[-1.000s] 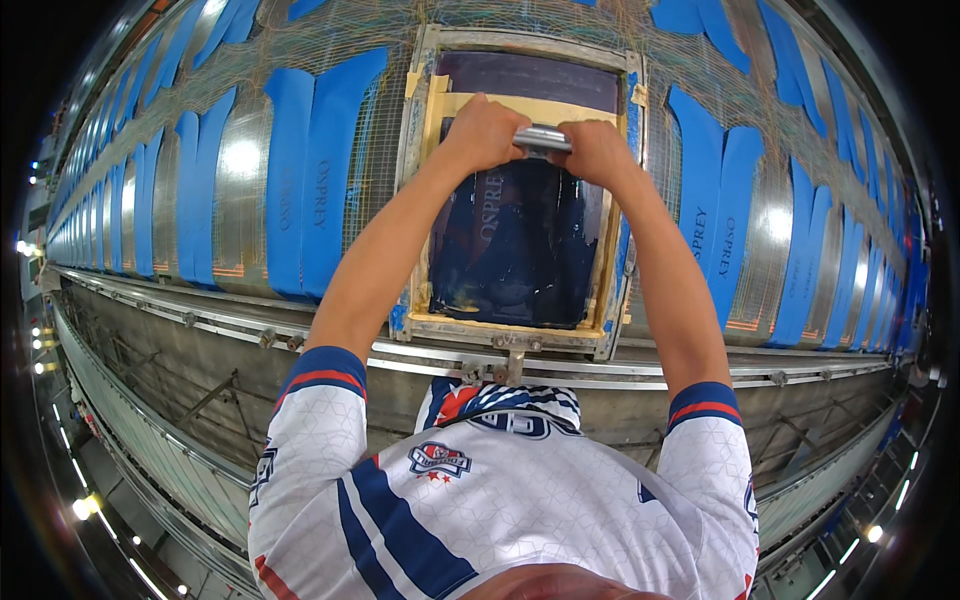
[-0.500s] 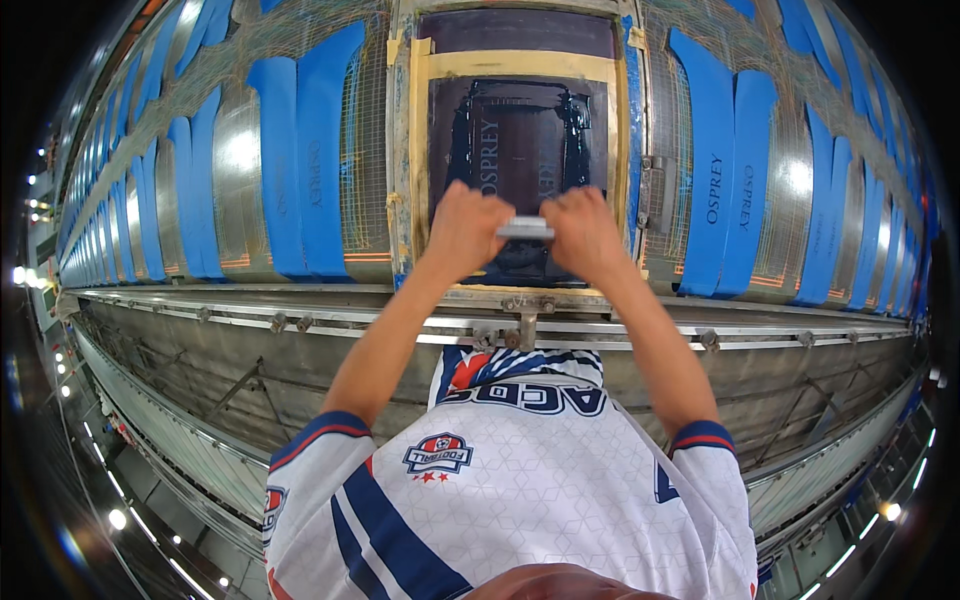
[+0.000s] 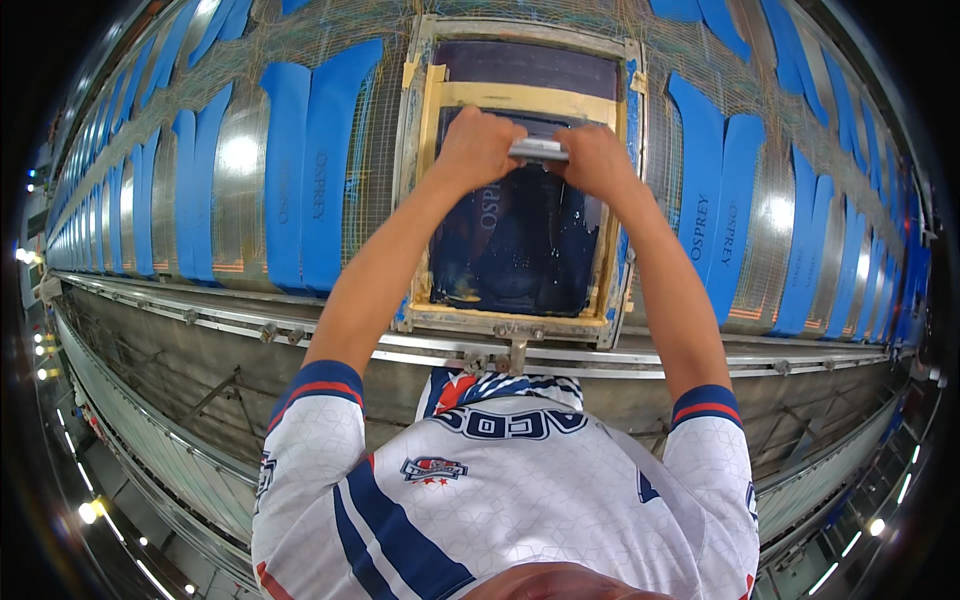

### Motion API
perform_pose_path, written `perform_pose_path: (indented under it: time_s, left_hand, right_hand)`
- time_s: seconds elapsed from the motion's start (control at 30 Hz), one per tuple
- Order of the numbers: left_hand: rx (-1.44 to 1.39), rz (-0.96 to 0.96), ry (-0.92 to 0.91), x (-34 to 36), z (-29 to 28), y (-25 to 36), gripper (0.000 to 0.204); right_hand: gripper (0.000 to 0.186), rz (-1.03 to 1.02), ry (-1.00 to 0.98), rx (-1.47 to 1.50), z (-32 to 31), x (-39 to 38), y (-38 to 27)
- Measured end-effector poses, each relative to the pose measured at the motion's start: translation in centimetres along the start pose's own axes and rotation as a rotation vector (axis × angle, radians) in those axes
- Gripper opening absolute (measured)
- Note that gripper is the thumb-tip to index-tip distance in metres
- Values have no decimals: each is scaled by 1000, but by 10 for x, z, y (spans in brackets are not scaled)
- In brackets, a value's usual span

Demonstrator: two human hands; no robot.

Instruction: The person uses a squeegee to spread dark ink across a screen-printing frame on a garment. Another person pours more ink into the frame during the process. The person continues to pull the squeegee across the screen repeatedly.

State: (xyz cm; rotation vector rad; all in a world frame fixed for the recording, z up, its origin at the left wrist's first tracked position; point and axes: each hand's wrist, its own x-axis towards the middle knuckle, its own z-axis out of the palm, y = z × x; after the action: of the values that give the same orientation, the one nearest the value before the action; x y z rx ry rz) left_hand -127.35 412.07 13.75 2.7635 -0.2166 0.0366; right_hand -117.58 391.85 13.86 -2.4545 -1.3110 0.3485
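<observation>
Both hands are closed on a squeegee with a pale grey handle, my left hand round its left end and my right hand round its right end. The squeegee is toward the far end of a screen-printing frame, just short of a strip of yellowish tape. My hands hide most of its lower edge. Dark, glossy ink coats the mesh between the squeegee and the frame's near side. Lettering shows faintly through the mesh at left.
Blue cut pieces lie in pairs on the long, shiny table to the left, with more blue pieces to the right. A metal rail with knobs runs along the table's near edge, close to my body.
My hands have pushed the squeegee away from me, from the near part of the screen toward its far end. The near mesh, partly covered before, now shows in full. My view has shifted slightly.
</observation>
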Motion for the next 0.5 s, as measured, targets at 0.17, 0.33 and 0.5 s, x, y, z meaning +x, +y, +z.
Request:
perform_pose_path:
  time_s: [0.17, 0.33, 0.5]
  left_hand:
    - [-6, -23, -47, 45, -7, -26, 18]
    - [-41, -25, -40, 42, 2, -25, 18]
    - [-39, -9, 11, -7, 15, 7, 15]
  right_hand:
    - [27, 69, -75, 45, -9, 45, 23]
    - [26, 104, -100, 69, -8, 42, 21]
    - [20, -24, 7, 72, 11, -9, 2]
